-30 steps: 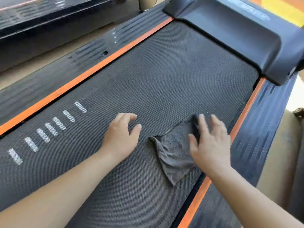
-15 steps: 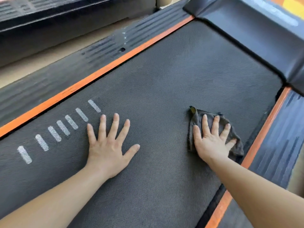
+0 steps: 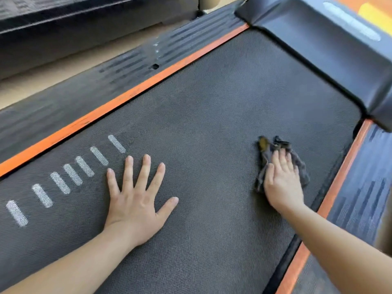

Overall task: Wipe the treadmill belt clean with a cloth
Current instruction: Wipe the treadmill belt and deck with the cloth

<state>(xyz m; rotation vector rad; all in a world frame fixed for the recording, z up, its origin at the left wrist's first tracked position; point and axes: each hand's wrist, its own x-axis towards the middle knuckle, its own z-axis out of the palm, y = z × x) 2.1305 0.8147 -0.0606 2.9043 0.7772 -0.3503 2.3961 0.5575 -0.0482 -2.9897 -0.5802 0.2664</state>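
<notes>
The dark textured treadmill belt [image 3: 212, 107] fills most of the view. A small crumpled dark grey cloth [image 3: 265, 158] lies on the belt near its right edge. My right hand [image 3: 283, 183] presses flat on the cloth with straight fingers held together, covering most of it. My left hand [image 3: 135, 200] lies flat on the bare belt with fingers spread, beside a row of white dashes [image 3: 63, 179].
Orange strips [image 3: 118, 102] and ribbed black side rails [image 3: 364, 187] run along both sides of the belt. The black motor cover [image 3: 331, 56] rises at the belt's far end. Beige floor and another dark machine [image 3: 63, 28] lie to the left.
My left hand went from curled and lifted to flat with fingers spread on the belt. My right hand pushed the cloth forward along the belt's right side, and the cloth bunched up.
</notes>
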